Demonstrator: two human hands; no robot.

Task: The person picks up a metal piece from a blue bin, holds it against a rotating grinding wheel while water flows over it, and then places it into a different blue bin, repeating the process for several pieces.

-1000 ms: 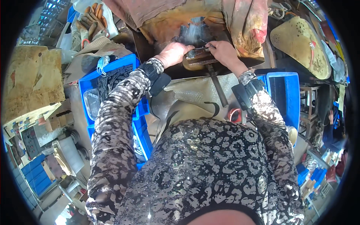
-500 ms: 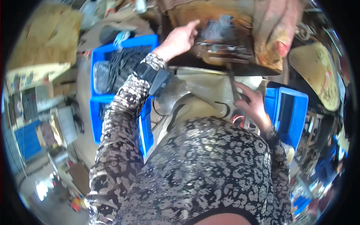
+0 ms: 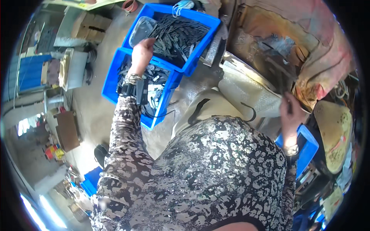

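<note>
My left hand hangs over two blue bins on the left, its fingers curled together; whether anything is in them is hidden. Many thin dark metal strips fill the far blue bin. More strips lie in the near blue bin, under my left wrist. On the right, my right hand is closed around the near end of a slim dark tool, blurred, that points at the worktop. Near its far end lies a dark flat bar on the stained work surface.
A clear plastic tub sits in the far bin and a blue face mask hangs on its rim. A stained cloth drapes the worktop. Another blue bin and a worn padded seat are at the right.
My view has swung left. My left hand has left the worktop, where its index finger pointed, and moved over the blue bins with fingers curled. My right hand stays beside the worktop.
</note>
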